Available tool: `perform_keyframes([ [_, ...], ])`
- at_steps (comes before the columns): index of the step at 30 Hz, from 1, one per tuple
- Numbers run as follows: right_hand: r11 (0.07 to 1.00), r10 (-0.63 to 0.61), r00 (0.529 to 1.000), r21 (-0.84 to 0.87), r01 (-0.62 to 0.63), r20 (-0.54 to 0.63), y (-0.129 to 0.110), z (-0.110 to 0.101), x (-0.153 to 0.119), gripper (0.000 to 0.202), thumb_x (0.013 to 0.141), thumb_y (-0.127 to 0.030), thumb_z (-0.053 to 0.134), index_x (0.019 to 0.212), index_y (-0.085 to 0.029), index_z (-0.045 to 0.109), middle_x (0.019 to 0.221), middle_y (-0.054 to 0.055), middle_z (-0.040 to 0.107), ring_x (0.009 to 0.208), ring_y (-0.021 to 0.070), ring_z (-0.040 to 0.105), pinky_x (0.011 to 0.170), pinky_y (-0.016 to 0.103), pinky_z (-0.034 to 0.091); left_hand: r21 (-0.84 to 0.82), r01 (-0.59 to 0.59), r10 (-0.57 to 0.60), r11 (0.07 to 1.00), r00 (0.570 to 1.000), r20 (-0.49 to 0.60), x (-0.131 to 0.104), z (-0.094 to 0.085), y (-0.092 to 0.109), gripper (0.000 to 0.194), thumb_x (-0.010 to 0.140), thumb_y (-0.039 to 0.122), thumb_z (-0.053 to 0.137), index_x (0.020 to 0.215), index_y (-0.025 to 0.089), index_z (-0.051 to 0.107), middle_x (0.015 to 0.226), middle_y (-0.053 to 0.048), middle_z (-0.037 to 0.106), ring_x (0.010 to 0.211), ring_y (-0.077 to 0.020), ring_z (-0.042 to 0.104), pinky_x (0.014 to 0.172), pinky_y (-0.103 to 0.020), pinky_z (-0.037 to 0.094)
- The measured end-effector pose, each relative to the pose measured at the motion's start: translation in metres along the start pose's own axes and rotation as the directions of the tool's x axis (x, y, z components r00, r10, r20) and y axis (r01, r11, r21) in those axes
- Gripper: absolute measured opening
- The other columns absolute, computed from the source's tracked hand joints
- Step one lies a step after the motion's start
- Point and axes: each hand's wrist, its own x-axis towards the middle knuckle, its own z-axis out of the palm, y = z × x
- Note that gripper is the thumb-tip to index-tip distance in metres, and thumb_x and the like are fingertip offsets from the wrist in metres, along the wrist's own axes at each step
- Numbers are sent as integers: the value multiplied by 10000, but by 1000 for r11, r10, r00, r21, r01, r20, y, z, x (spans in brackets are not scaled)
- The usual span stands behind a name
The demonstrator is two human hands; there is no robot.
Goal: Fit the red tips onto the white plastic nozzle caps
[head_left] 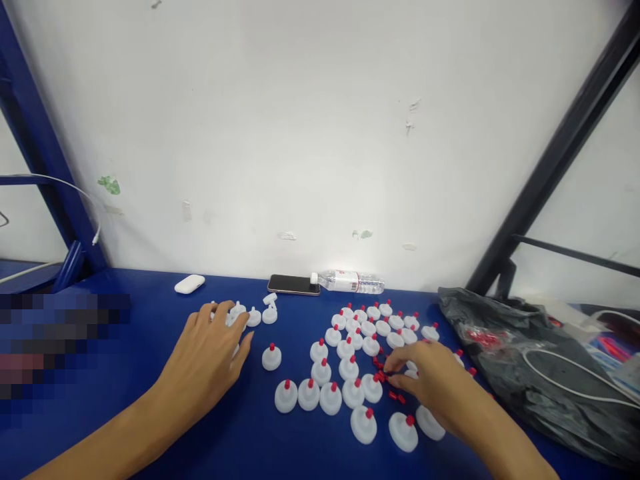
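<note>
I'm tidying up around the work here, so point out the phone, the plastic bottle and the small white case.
Phone (290,285): head view, on its dark screen.
Plastic bottle (346,281): head view, on its label.
Small white case (189,284): head view, on its upper face.

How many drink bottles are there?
1: a clear plastic bottle lying along the wall, its white cap by a flat black phone. More could hide under the grey plastic bag.
</note>
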Motion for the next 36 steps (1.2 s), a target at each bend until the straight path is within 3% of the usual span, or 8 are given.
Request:
perform_keyframes([
  [4, 998, 58, 991, 26, -61, 117, -3, -2, 3, 270, 740, -71, 656, 780, -288, 810, 850, -15, 847, 912, 294, 781, 824, 368, 496, 14, 14, -15, 1000, 997, 78, 0, 3, -3, 332, 1001, 194, 486, 1187, 86, 739, 1162, -268, 697, 901, -426, 703, 774, -547, 544],
  [11, 995, 61, 989, 66, -71, 138, -3, -1, 3, 328, 717, -19, 598, 800, -267, 795, 783, -32, 837, 829, 231, 789, 695, 287, 473, -64, -45, 55, 997, 982, 179, -1, 14, -2, 329, 1004, 99, 464, 1190, 166, 727, 1112, -159, 731, 951, -324, 740, 810, -436, 569],
  [16, 996, 45, 991, 70, -54, 124, -1, 4, 3, 307, 734, -45, 594, 808, -256, 805, 843, -8, 843, 834, 233, 784, 736, 297, 498, -44, -16, 23, 999, 986, 165, 0, 6, 0, 347, 1043, 188, 433, 1264, 136, 695, 1216, -210, 716, 1065, -387, 708, 872, -505, 542],
  [19, 998, 27, 993, 61, -34, 117, 1, 6, 4, 300, 724, -57, 596, 790, -254, 813, 834, 10, 841, 819, 245, 781, 739, 309, 504, -23, -3, 7, 1000, 983, 184, 2, 0, -1, 372, 1036, 170, 398, 1234, 103, 706, 1069, -212, 766, 975, -419, 729, 828, -544, 534],
  [23, 999, -14, 994, 44, 9, 107, 0, 6, 4, 293, 743, -79, 587, 780, -259, 816, 802, 8, 833, 776, 239, 771, 765, 319, 508, -35, -21, 28, 999, 974, 227, 1, 0, -6, 408, 944, 27, 376, 1076, 140, 744, 907, -141, 797, 828, -362, 756, 760, -475, 541],
  [26, 999, -37, 996, 15, 36, 86, -3, 5, 3, 280, 781, -95, 582, 724, -265, 797, 748, 1, 816, 771, 243, 756, 825, 341, 500, -52, -14, 25, 999, 976, 217, 0, 3, -7, 439, 904, -8, 379, 1083, 178, 734, 926, -113, 804, 877, -338, 755, 764, -431, 532],
  [30, 999, -45, 998, 4, 45, 46, -4, 0, 3, 248, 893, -181, 574, 794, -255, 789, 849, 35, 827, 866, 283, 749, 822, 360, 491, -110, 0, 19, 994, 985, 172, 2, 4, -6, 355, 912, 20, 398, 943, 209, 696, 920, -94, 777, 911, -315, 736, 746, -384, 508],
  [36, 973, -85, 994, 207, 98, -69, -10, -16, -2, 243, 1012, -272, 501, 931, -263, 729, 976, 23, 816, 901, 246, 753, 781, 314, 511, -287, 80, -60, 954, 995, 80, 1, 1, -1, 237, 1060, 259, 321, 935, 225, 519, 901, -60, 721, 644, -227, 699, 575, -317, 442],
])
